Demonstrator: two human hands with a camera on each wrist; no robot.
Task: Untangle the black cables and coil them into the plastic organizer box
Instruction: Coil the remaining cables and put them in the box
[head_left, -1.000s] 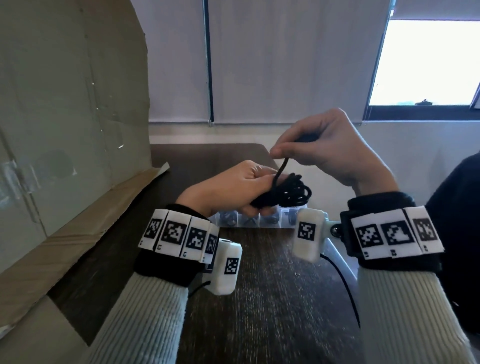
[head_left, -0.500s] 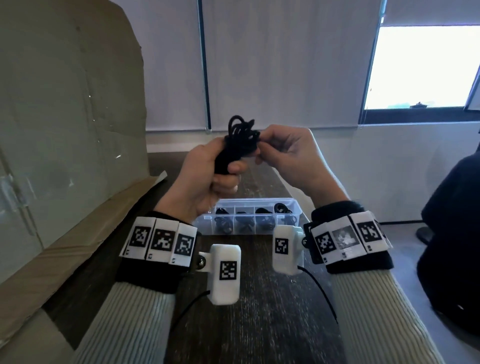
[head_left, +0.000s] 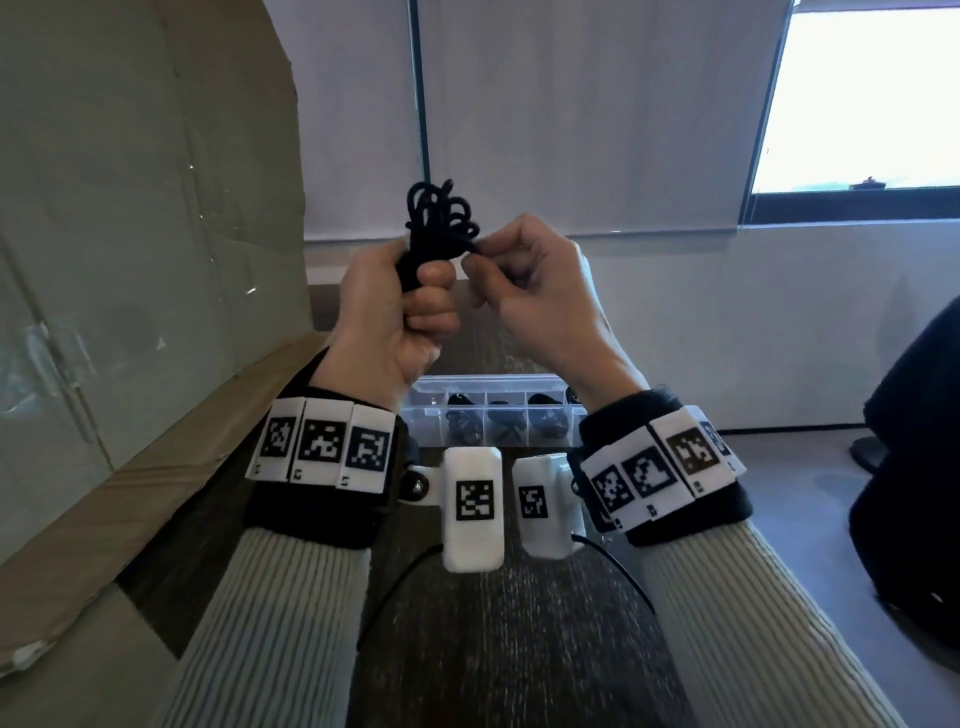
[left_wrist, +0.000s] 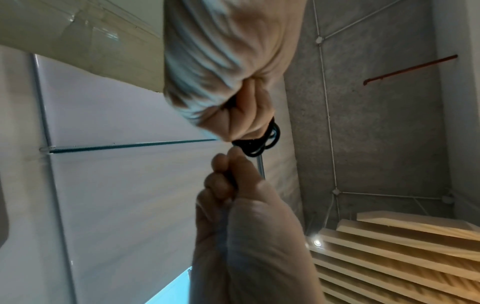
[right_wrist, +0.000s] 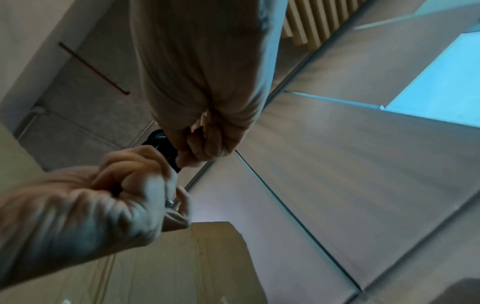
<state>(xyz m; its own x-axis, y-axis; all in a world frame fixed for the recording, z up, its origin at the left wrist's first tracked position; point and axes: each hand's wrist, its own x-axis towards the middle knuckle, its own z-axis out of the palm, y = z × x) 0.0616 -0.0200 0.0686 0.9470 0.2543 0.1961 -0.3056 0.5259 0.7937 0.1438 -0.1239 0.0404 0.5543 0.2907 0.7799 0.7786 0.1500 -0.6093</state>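
In the head view my left hand (head_left: 400, 317) grips a bundle of black cable (head_left: 436, 218) in its fist, loops sticking up above the thumb. My right hand (head_left: 524, 280) pinches a strand at the bundle's right side. Both hands are raised above the clear plastic organizer box (head_left: 431, 388), where several compartments hold black coils. The left wrist view shows my left hand (left_wrist: 233, 98) with the cable loops (left_wrist: 262, 144) poking out and the right hand (left_wrist: 233, 197) at them. In the right wrist view my right hand (right_wrist: 205, 133) meets the cable (right_wrist: 162, 144) held by the left hand (right_wrist: 124, 185).
A big cardboard sheet (head_left: 130, 260) leans along the left of the dark wooden table (head_left: 493, 649). A person in dark clothing (head_left: 914, 441) is at the right edge. A bright window (head_left: 857, 93) is at the upper right.
Both hands rose and the bundle turned upright in my left fist. My right hand came down from above the bundle to pinch it at the side.
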